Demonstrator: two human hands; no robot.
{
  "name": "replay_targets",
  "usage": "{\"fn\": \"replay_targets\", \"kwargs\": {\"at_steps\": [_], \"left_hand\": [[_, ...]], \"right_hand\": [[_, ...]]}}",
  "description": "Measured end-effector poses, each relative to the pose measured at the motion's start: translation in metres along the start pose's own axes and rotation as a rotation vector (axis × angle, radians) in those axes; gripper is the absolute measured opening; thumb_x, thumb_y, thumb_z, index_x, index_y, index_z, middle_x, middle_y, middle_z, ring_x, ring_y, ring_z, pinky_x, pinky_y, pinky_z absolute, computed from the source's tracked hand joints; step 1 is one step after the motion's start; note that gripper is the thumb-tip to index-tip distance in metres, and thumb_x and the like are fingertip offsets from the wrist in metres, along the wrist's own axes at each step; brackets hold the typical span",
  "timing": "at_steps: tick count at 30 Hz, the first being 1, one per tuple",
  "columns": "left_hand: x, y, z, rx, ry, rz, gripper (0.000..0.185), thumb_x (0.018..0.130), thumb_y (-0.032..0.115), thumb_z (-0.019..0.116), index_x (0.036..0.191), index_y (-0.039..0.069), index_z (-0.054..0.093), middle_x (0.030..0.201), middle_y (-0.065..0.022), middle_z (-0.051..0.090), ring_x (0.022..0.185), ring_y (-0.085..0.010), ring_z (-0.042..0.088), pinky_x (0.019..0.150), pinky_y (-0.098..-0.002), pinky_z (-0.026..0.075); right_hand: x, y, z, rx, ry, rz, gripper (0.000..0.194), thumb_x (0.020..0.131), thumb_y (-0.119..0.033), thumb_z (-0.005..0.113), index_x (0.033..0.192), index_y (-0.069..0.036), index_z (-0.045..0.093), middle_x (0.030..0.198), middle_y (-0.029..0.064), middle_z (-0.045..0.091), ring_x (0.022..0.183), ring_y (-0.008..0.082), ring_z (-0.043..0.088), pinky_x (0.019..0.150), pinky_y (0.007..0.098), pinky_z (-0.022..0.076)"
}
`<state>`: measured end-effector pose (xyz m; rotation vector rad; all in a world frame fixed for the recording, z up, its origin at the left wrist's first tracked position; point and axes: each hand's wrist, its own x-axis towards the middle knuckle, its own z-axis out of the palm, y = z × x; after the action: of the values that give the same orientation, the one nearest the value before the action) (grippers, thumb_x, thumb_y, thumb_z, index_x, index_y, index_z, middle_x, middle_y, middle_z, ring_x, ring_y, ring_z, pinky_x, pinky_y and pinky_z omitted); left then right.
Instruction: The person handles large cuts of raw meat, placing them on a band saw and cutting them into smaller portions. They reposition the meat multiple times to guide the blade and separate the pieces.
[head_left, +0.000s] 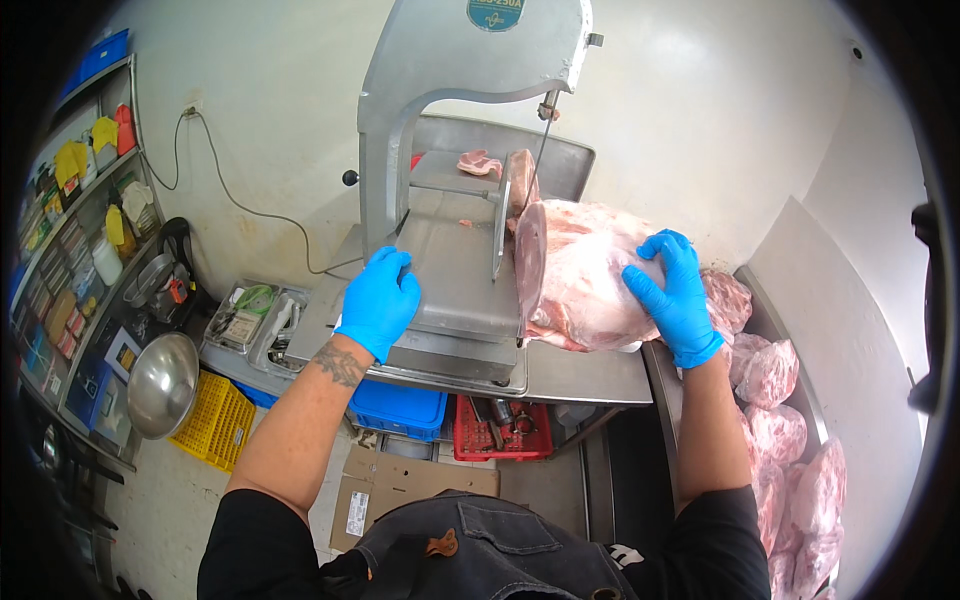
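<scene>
A large pale joint of raw meat (592, 274) lies on the right of the steel table of a meat bandsaw (386, 142). Its flat cut face is turned left, towards the upright metal guide plate (502, 229). The thin saw blade (541, 154) runs down at the joint's far left corner, beside a slice of meat (523, 178) standing behind the plate. My right hand (673, 296), in a blue glove, grips the joint's right end with fingers spread. My left hand (381, 304), also gloved, rests at the left edge of the saw table (457, 262), its fingers curled; their undersides are hidden.
Several wrapped meat pieces (776, 375) fill a steel trough at right. Another slice (480, 163) lies behind the saw table. Below are a blue crate (397, 411), a red basket of tools (502, 450) and flattened cardboard (420, 476). Loaded shelves (97, 217) and a steel bowl (161, 386) stand left.
</scene>
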<state>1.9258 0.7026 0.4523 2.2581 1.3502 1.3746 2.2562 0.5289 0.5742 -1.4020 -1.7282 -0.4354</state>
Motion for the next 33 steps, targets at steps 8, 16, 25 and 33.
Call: {"fn": "replay_targets", "kwargs": {"at_steps": [8, 16, 25, 33], "left_hand": [[-0.002, 0.005, 0.003, -0.013, -0.009, -0.001, 0.032, 0.090, 0.016, 0.059, 0.117, 0.001, 0.065, 0.132, -0.0216, 0.061, 0.117, -0.0398, 0.061, 0.101, -0.0429, 0.049], [-0.002, -0.006, 0.006, -0.037, 0.034, 0.062, 0.034, 0.088, 0.017, 0.058, 0.117, 0.001, 0.065, 0.130, -0.0215, 0.061, 0.108, -0.0426, 0.064, 0.093, -0.0463, 0.053], [-0.003, -0.001, 0.006, -0.085, -0.007, 0.009, 0.033, 0.091, 0.015, 0.058, 0.119, 0.000, 0.064, 0.133, -0.0226, 0.060, 0.118, -0.0404, 0.060, 0.101, -0.0426, 0.049], [-0.003, -0.002, 0.007, -0.069, 0.014, 0.014, 0.033, 0.091, 0.015, 0.058, 0.120, 0.000, 0.064, 0.134, -0.0221, 0.060, 0.119, -0.0401, 0.060, 0.102, -0.0428, 0.048]], "right_hand": [[-0.003, -0.005, 0.013, 0.002, 0.040, -0.094, 0.032, 0.080, -0.026, 0.078, 0.098, -0.005, 0.061, 0.103, 0.0129, 0.060, 0.103, 0.0344, 0.055, 0.092, 0.0428, 0.0441], [-0.023, 0.020, 0.002, 0.194, 0.011, 0.106, 0.065, 0.080, -0.031, 0.081, 0.134, -0.004, 0.056, 0.138, 0.0177, 0.052, 0.132, 0.0352, 0.047, 0.114, 0.0443, 0.0355], [-0.024, 0.024, -0.006, 0.112, -0.150, 0.085, 0.085, 0.078, -0.037, 0.083, 0.147, -0.004, 0.046, 0.149, 0.0184, 0.046, 0.140, 0.0355, 0.040, 0.118, 0.0453, 0.0308], [-0.021, 0.028, -0.009, 0.110, -0.193, 0.045, 0.088, 0.077, -0.035, 0.082, 0.150, -0.003, 0.042, 0.153, 0.0176, 0.042, 0.145, 0.0347, 0.036, 0.121, 0.0442, 0.0274]]}}
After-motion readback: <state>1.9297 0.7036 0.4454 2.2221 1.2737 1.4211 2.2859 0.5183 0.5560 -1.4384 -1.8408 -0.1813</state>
